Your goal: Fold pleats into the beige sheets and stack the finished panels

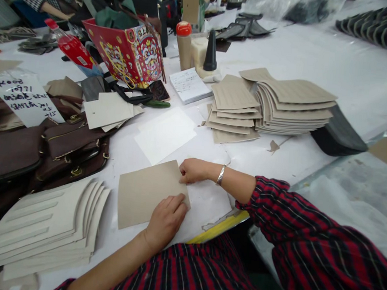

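A flat beige panel (147, 193), apparently leather or fabric, lies on the white table in front of me. My right hand (194, 171) pinches its right edge near the far corner, fingers curled closed. My left hand (168, 214) rests on the near right part of the panel, its fingers bent together at the same edge; the thumb is hidden. To the left is a fanned stack of pale panels (46, 223) with raised strips. Beyond my right hand are a smaller stack of beige pieces (234, 94) and a larger pile of beige panels (294, 99).
Dark brown bags (73, 144) crowd the left side. Farther back stand a red patterned box (130, 50), a tilted red-labelled bottle (73, 48), a red-capped bottle (184, 46) and a black cone (211, 52). A notepad (189, 85) lies nearer. Another person's arm (53, 9) shows at upper left.
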{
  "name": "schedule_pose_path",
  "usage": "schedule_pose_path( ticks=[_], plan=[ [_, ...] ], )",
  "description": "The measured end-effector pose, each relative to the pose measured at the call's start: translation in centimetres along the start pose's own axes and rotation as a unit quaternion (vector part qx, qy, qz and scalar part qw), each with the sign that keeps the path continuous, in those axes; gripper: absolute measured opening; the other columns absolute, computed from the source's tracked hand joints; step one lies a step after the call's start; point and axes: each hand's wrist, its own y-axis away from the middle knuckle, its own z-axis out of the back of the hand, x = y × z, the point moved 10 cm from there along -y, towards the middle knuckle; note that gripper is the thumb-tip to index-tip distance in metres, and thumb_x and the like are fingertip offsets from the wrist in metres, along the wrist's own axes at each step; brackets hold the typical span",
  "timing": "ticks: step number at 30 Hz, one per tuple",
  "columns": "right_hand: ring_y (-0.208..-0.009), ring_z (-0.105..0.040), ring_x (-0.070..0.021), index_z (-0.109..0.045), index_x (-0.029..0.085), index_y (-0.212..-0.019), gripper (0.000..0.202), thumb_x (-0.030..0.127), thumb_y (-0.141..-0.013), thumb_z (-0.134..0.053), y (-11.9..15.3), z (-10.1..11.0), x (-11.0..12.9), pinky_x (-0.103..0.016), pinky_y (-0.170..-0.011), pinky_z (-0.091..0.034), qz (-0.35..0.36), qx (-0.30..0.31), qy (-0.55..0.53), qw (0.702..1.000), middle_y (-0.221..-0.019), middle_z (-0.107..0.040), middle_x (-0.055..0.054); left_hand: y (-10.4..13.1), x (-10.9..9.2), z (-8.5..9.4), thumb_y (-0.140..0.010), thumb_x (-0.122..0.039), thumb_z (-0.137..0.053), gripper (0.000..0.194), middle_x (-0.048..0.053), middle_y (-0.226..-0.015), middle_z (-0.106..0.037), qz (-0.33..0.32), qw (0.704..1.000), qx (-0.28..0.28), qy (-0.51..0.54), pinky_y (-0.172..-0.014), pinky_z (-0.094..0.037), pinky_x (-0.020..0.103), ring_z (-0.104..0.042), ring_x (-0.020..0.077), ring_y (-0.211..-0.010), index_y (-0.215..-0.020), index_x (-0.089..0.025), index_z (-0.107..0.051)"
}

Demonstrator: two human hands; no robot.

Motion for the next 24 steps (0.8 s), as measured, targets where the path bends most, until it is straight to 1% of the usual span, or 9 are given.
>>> schedule_pose_path(
  ticks=[2,5,7,9,11,13,14,18,24],
  plan=[
    [-0.052,-0.052,-0.0106,-0.066,0.013,-0.071,0.022,0.031,-0.071,-0.055,0.1,0.1,-0.1,-0.021,-0.051,-0.033,0.003,0.003,-0.006,1.0,-0.059,-0.064,-0.003,0.1,-0.1,-0.3,-0.084,-0.015,-0.045,0.013,0.009,-0.104,-0.057,-0.011,1.0,0.01,-0.009,-0.075,-0.045,0.035,-0.051,0.0199,-0.084,-0.083,-0.017,-0.058],
    [-0.052,-0.052,-0.0103,-0.066,0.012,-0.072,0.025,0.035,-0.071,-0.056,0.3,0.0,0.3,-0.021,-0.052,-0.034,0.011,0.021,-0.016,1.0,-0.06,-0.064,-0.003,0.4,-0.6,-0.2,-0.084,-0.012,-0.043,0.016,0.01,-0.1,-0.058,-0.034,0.999,0.014,-0.01,-0.075,-0.046,0.035,-0.051,0.0203,-0.085,-0.086,-0.015,-0.058],
    [-0.05,-0.051,-0.0103,-0.065,0.011,-0.066,0.027,0.037,-0.069,-0.058,0.5,-0.5,0.7,-0.022,-0.051,-0.034,-0.001,0.052,-0.009,0.999,-0.057,-0.062,-0.004,0.6,-1.0,0.2,-0.085,-0.011,-0.039,0.021,0.011,-0.1,-0.058,-0.05,0.999,0.002,-0.005,-0.076,-0.047,0.036,-0.051,0.021,-0.087,-0.093,-0.014,-0.058],
    [-0.048,-0.05,-0.01,-0.063,0.01,-0.063,0.025,0.034,-0.067,-0.06,0.7,-1.2,1.4,-0.022,-0.05,-0.035,-0.005,0.093,-0.012,0.996,-0.055,-0.061,-0.003,0.8,-1.3,0.6,-0.086,-0.012,-0.037,0.026,0.012,-0.1,-0.059,-0.064,0.998,-0.013,-0.006,-0.076,-0.047,0.037,-0.051,0.0214,-0.089,-0.103,-0.013,-0.056],
    [-0.048,-0.05,-0.009,-0.064,0.01,-0.067,0.019,0.028,-0.068,-0.058,1.0,-1.7,2.8,-0.021,-0.05,-0.035,0.026,0.12,-0.048,0.991,-0.057,-0.062,-0.002,1.0,-1.6,0.8,-0.087,-0.012,-0.036,0.03,0.012,-0.102,-0.059,-0.077,0.997,-0.019,-0.017,-0.077,-0.047,0.037,-0.051,0.0219,-0.09,-0.112,-0.013,-0.053],
    [-0.048,-0.049,-0.0084,-0.064,0.01,-0.071,0.016,0.024,-0.068,-0.057,1.0,-1.6,3.6,-0.021,-0.05,-0.035,0.056,0.115,-0.065,0.99,-0.059,-0.062,-0.002,1.2,-1.8,0.8,-0.087,-0.013,-0.038,0.031,0.011,-0.103,-0.06,-0.089,0.995,-0.017,-0.032,-0.077,-0.047,0.037,-0.051,0.0227,-0.091,-0.115,-0.013,-0.052],
    [-0.049,-0.049,-0.0084,-0.064,0.01,-0.071,0.015,0.023,-0.068,-0.057,0.9,-1.4,3.5,-0.021,-0.05,-0.034,0.059,0.102,-0.055,0.991,-0.059,-0.062,-0.001,1.2,-1.9,0.7,-0.087,-0.013,-0.038,0.031,0.011,-0.104,-0.06,-0.092,0.995,-0.015,-0.04,-0.077,-0.047,0.037,-0.051,0.0232,-0.092,-0.115,-0.012,-0.052],
    [-0.05,-0.048,-0.0095,-0.065,0.011,-0.067,0.017,0.026,-0.066,-0.058,0.6,-0.6,1.9,-0.022,-0.05,-0.032,0.049,0.054,0.019,0.997,-0.055,-0.061,-0.002,1.4,-2.1,0.2,-0.085,-0.012,-0.039,0.031,0.011,-0.105,-0.06,-0.1,0.993,-0.003,-0.065,-0.076,-0.046,0.037,-0.05,0.0247,-0.094,-0.113,-0.009,-0.053],
    [-0.05,-0.048,-0.01,-0.067,0.011,-0.068,0.021,0.03,-0.066,-0.058,0.6,-0.7,1.6,-0.022,-0.05,-0.031,0.054,0.049,0.029,0.997,-0.056,-0.062,-0.002,1.0,-2.0,-0.4,-0.084,-0.014,-0.041,0.029,0.01,-0.122,-0.051,-0.081,0.992,0.023,-0.098,-0.072,-0.045,0.037,-0.049,0.0236,-0.093,-0.11,-0.014,-0.054]
  ],
)
